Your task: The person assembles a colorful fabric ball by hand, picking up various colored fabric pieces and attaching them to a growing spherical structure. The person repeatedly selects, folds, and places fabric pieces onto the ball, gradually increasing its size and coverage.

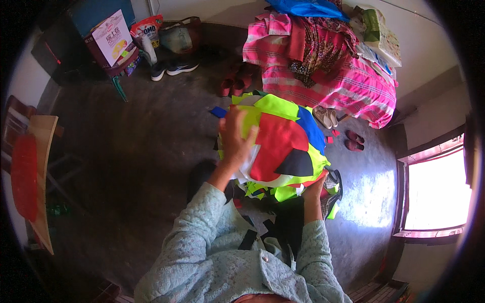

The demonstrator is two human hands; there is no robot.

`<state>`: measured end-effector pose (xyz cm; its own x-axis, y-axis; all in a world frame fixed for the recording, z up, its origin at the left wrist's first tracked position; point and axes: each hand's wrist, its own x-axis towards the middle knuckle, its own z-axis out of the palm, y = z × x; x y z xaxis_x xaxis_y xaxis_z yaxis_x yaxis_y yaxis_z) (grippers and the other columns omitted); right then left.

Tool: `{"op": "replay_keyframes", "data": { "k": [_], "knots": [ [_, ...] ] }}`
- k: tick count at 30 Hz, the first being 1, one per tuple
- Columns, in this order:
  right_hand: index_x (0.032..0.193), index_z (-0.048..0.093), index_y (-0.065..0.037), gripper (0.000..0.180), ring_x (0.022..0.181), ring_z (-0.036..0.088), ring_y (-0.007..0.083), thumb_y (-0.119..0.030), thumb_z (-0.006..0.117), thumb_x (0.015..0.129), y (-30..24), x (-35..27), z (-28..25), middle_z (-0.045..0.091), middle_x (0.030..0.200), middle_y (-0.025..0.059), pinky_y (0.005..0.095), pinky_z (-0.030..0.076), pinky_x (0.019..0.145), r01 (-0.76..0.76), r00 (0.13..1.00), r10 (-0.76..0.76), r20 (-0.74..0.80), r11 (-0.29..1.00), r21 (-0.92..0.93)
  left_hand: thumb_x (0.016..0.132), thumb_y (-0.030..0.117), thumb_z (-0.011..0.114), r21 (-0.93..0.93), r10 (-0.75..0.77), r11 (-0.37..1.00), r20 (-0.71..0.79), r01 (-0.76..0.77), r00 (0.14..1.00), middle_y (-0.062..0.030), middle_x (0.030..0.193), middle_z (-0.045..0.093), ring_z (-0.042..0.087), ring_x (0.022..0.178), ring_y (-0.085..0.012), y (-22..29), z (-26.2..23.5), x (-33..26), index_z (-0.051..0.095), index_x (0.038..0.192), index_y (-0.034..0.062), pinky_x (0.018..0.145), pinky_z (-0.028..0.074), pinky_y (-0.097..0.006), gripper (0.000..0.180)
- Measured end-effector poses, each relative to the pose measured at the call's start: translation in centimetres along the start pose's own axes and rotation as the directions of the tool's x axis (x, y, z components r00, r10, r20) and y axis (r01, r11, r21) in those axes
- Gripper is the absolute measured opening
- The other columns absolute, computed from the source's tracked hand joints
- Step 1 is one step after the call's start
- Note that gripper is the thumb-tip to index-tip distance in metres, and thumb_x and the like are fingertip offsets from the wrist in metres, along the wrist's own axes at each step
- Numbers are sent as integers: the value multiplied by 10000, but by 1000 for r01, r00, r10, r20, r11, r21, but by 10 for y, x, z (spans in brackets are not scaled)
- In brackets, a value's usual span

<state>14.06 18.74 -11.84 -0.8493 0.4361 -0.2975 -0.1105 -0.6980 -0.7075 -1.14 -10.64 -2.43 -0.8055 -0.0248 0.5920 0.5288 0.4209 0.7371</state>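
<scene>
A bulky bundle of bright cloth pieces (279, 141) is in front of me, patched in red, yellow-green, blue, black and white. On its left side lies my left hand (236, 140), thumb and fingers apart, slightly blurred over a yellow-green cloth piece (250, 119). My right hand (315, 189) grips the lower right edge of the bundle, its fingers partly hidden by the cloth. Below the bundle, loose yellow-green scraps (285, 193) hang or lie close to my lap. Several dark scraps (247, 239) rest on my clothes.
At the back right stands a bed with a pink checked cover (348, 96), heaped with clothes and bags. Shoes (326, 117) and small red scraps (330, 139) lie on the floor. Back left are a box on a stool (112, 40) and sneakers (174, 69). A wooden board (44, 171) stands at far left.
</scene>
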Motion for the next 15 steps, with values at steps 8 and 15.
{"op": "replay_keyframes", "data": {
  "k": [8, 15],
  "knots": [
    [1372, 455, -113, 612, 1217, 525, 278, -536, 465, 931, -5, -8, 19, 524, 1366, 82, 451, 400, 1041, 37, 998, -41, -54, 998, -56, 916, 519, 482, -329, -925, 108, 314, 938, 216, -156, 1450, 391, 385, 1322, -301, -151, -12, -18, 382, 1427, 95, 1091, 280, -393, 672],
    [1348, 470, -72, 542, 1200, 537, 285, -429, 500, 942, 2, 6, -6, 544, 1336, 119, 450, 408, 1038, 5, 999, 0, -46, 995, 101, 987, 417, 403, -475, -608, 22, 692, 880, 389, -109, 1377, 502, 486, 1249, -242, -185, 6, -48, 447, 1394, 96, 1042, 376, -362, 520]
  ]
}}
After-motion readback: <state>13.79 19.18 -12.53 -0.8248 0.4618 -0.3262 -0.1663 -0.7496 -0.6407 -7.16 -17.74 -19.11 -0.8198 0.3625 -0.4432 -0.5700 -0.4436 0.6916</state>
